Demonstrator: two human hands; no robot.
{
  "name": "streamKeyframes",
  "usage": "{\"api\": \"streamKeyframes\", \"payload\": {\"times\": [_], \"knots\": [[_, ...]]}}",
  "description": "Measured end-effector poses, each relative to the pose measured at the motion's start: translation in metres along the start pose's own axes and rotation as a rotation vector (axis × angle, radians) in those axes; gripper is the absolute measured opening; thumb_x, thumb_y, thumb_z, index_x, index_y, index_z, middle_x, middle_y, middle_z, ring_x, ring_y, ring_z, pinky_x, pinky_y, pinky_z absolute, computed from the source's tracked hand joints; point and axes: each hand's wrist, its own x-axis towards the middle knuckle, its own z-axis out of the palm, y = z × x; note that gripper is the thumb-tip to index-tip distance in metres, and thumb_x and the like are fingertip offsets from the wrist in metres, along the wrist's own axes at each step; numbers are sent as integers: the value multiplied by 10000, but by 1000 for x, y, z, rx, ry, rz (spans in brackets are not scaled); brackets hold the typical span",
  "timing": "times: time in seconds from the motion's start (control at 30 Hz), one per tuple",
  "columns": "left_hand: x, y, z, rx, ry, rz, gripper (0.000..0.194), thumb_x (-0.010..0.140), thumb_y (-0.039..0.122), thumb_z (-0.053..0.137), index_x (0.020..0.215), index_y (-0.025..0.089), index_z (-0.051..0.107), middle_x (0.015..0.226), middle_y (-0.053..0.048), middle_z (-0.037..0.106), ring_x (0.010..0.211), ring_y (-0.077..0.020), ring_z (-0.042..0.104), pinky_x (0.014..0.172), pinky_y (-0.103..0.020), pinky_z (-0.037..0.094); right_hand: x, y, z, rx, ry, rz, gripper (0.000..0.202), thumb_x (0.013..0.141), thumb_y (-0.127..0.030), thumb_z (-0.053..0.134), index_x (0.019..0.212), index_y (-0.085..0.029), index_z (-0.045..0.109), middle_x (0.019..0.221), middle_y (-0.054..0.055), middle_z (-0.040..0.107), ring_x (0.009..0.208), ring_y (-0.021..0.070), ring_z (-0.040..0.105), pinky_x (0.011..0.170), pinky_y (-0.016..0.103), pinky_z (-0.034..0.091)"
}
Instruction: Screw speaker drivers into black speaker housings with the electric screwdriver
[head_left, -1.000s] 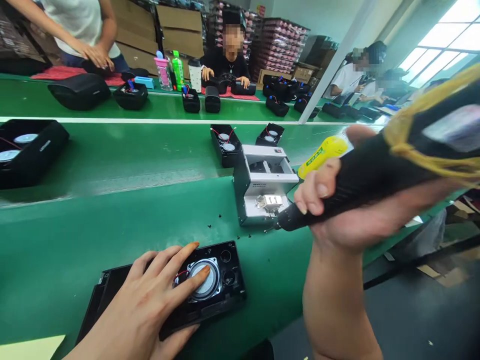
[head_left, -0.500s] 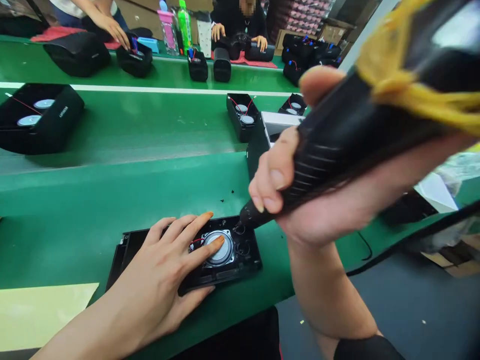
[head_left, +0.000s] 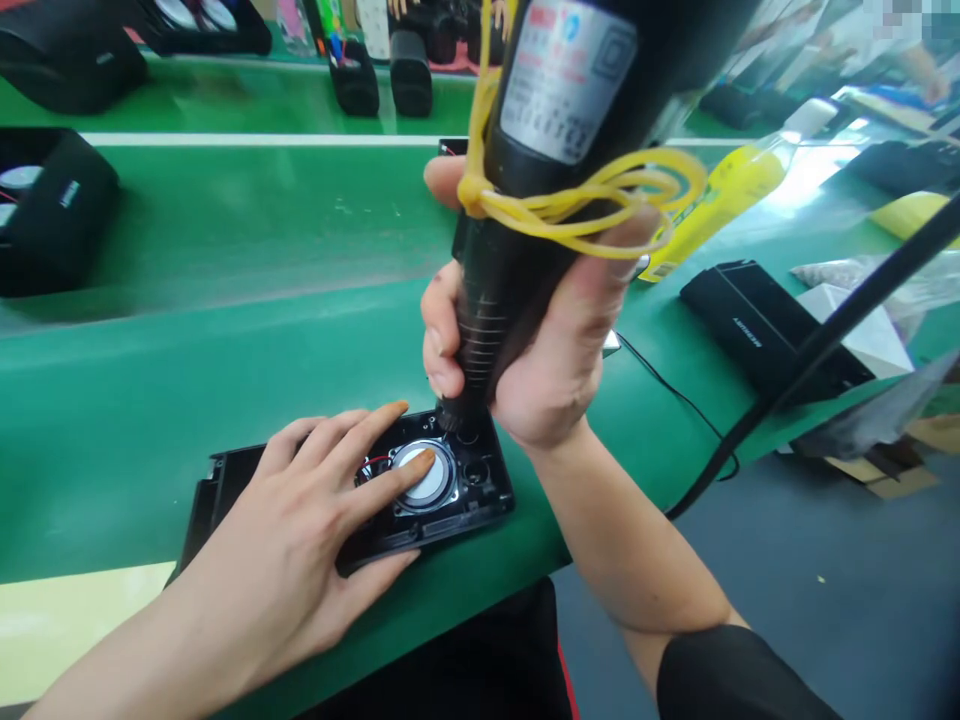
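My right hand point(head_left: 547, 350) is wrapped round a black electric screwdriver point(head_left: 495, 270) with a yellow cord tied about its body. The tool tilts down, its tip at the far corner of a round speaker driver point(head_left: 425, 476) set in a black speaker panel point(head_left: 469, 515). Whether the tip is seated on a screw is too small to tell. My left hand point(head_left: 322, 510) lies over the panel with fingers spread. Its index finger touches the driver's pale cone, and its thumb lies along the near edge. A short red wire shows beside the driver.
Black speaker housings point(head_left: 64, 210) stand at left and along the far side. A black box point(head_left: 772, 330), a yellow bottle point(head_left: 720, 200) and a black cable point(head_left: 810, 360) are at right. Pale yellow paper point(head_left: 75, 630) lies near left. Other people's hands show at the back.
The screwdriver has swung more upright and its body has moved left, its tip still near the driver's far corner. My left hand stays on the panel. The view has shifted right and down.
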Motion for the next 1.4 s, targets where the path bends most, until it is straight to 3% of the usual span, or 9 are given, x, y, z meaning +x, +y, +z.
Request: {"api": "streamKeyframes", "payload": {"times": [0.23,0.4,0.67,0.8,1.07,1.23,1.3,1.4], "knots": [[1,0,-1,15,5,18,524,948,464,663,1463,373,655,1658,-110,503,1348,-440,587,1076,-706,471,1,9,-7,-2,-108,-33,593,925,-856,598,858,-269,549,637,-76,587,464,109,525,410,222,469],[3,0,-1,18,11,28,518,945,468,655,1453,366,653,1601,-133,536,1330,-438,587,1052,-693,485,-3,9,-3,20,-102,50,659,837,-908,642,991,-273,566,604,-83,562,434,122,487,393,255,410],[0,1,1,4,3,15,486,952,420,644,1434,370,667,1614,-130,504,1363,-435,552,1103,-699,445,-4,24,-9,-1,-209,133,668,730,-934,633,850,-295,481,607,-97,558,431,106,491,365,248,410],[1,3,-1,0,14,9,473,947,404,641,1416,355,684,1591,-130,524,1335,-424,560,1096,-683,444,-6,29,-9,68,-245,140,564,840,-821,637,876,-275,501,625,-117,543,445,63,470,401,193,422],[2,3,-1,27,18,20,518,931,382,674,1448,365,674,1543,-123,567,1291,-396,582,1095,-647,457,-11,37,-11,65,-267,127,640,797,-892,556,927,-267,513,643,-119,559,447,57,466,427,196,416],[-2,4,4,34,50,19,565,928,345,682,1489,390,630,1635,-106,507,1374,-387,550,1154,-659,416,-7,1,0,57,-177,71,573,826,-826,651,851,-263,543,604,-104,570,435,72,498,414,196,421],[-6,6,7,28,92,7,549,947,401,683,1494,399,628,1674,-94,488,1434,-411,518,1167,-664,413,-3,-27,-1,19,-89,-53,557,873,-826,552,914,-273,601,580,-115,573,397,72,480,398,194,415],[-15,4,13,58,151,6,581,967,474,667,1540,414,589,1753,-64,415,1488,-440,486,1191,-671,395,6,-67,-15,-131,144,-323,655,879,-888,435,981,-277,648,512,-113,552,340,96,448,355,210,413]]}}
